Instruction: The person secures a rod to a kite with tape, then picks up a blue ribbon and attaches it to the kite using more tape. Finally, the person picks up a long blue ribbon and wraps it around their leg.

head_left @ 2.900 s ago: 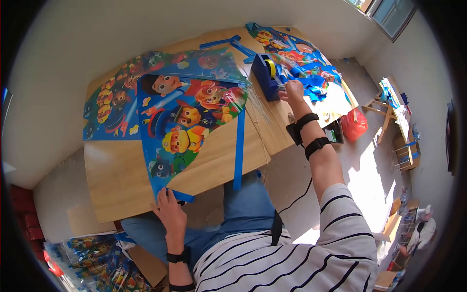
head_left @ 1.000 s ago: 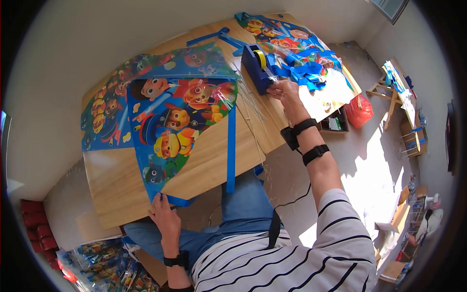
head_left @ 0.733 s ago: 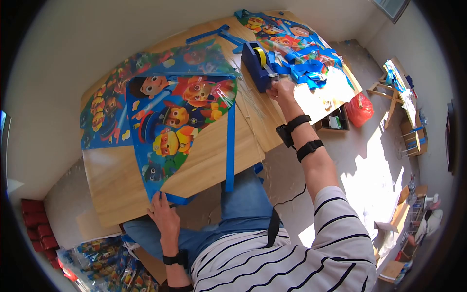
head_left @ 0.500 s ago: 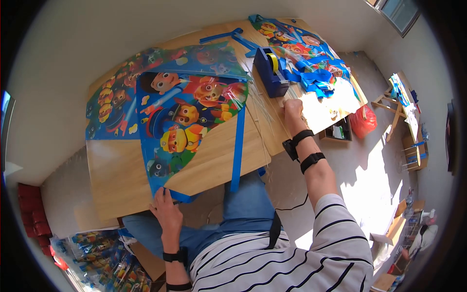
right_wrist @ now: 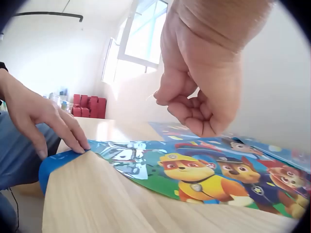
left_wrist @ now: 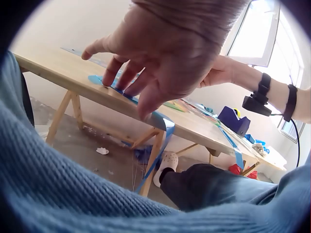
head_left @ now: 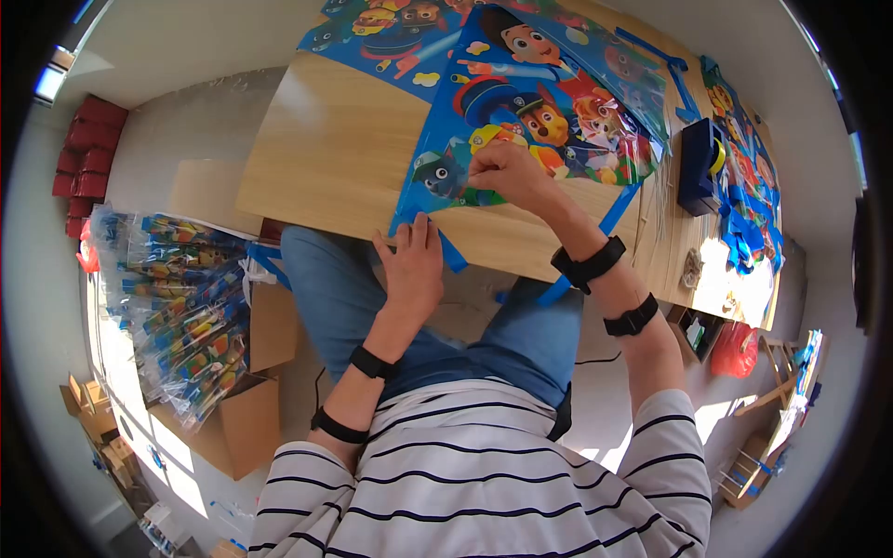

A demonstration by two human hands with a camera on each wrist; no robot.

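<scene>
A printed cartoon sheet (head_left: 512, 102) lies on the wooden table, its narrow tip at the front edge. On that tip and the blue ribbon (head_left: 453, 256) rest the extended fingers of my left hand (head_left: 412, 274); the right wrist view shows the ribbon (right_wrist: 51, 167) bending over the edge. My right hand (head_left: 516, 177) hovers above the sheet near the tip, thumb and curled fingers pinched together. A thin clear sliver, seemingly tape (right_wrist: 150, 97), sticks out from its fingertips in the right wrist view. Most of the sliver is hidden by the fingers.
A blue tape dispenser (head_left: 698, 172) stands at the right beside loose blue ribbons (head_left: 741, 240). Another blue strip (head_left: 619, 212) hangs over the front edge. Bagged printed goods (head_left: 186, 312) and a cardboard box (head_left: 237, 428) are at the lower left.
My right hand has left the tape dispenser and moved left over the sheet's tip. The head view has swung toward the left. My left hand remains at the tip, its fingers more spread.
</scene>
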